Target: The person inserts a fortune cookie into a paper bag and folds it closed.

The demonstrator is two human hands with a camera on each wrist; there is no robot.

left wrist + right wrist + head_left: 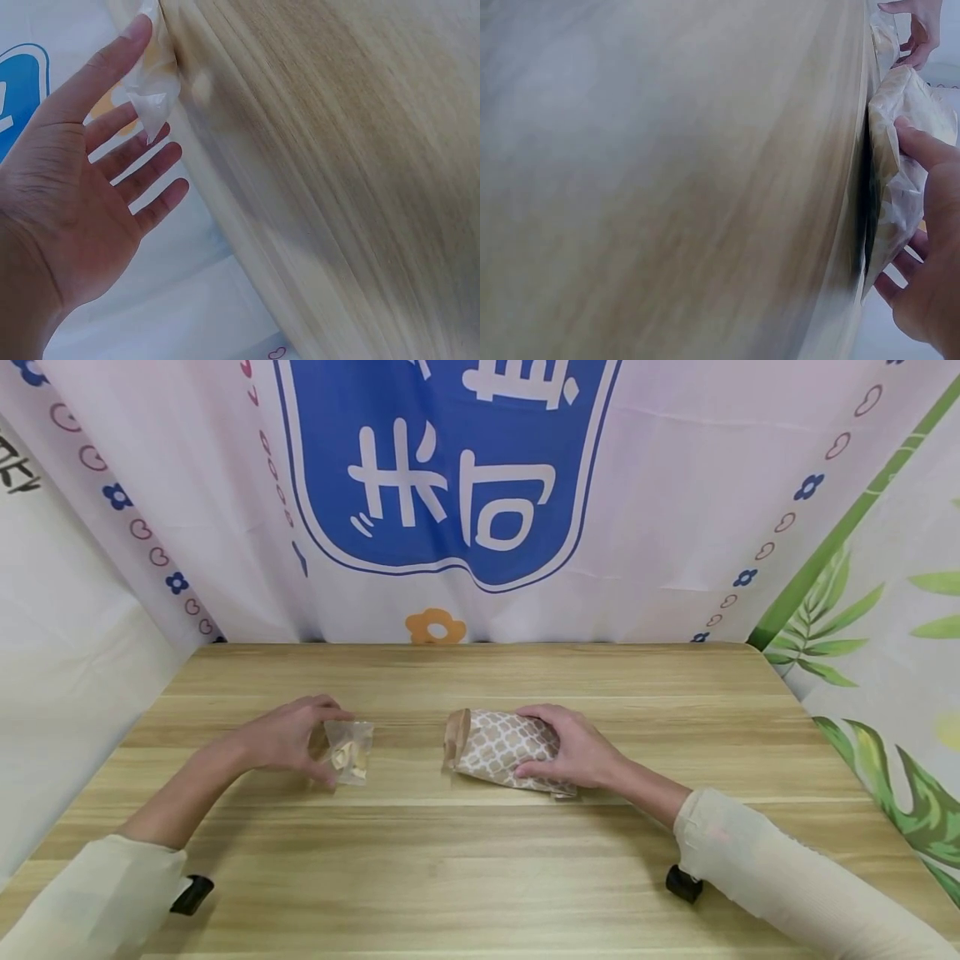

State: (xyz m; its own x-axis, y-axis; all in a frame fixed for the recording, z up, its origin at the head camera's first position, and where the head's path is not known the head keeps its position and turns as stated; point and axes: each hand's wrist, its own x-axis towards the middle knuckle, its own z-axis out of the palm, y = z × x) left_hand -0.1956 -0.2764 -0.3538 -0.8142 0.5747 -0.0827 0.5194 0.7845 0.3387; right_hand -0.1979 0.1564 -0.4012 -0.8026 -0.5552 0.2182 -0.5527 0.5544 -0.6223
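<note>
1. Well, the left hand (288,739) arches loosely, thumb and fingers apart, at the small bag's (352,756) left edge.
2. The right hand (573,747), forearm slanting inward, grips the patterned packet (495,743) on the table (420,877).

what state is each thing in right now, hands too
small clear bag: pale yellow pieces inside; can't tell if sealed
patterned bag: bulging, lying lengthwise; contents hidden
left hand: fingers loosely spread at the small clear bag's edge
right hand: grips the patterned bag across its width
printed curtain: hanging, slightly creased
</note>
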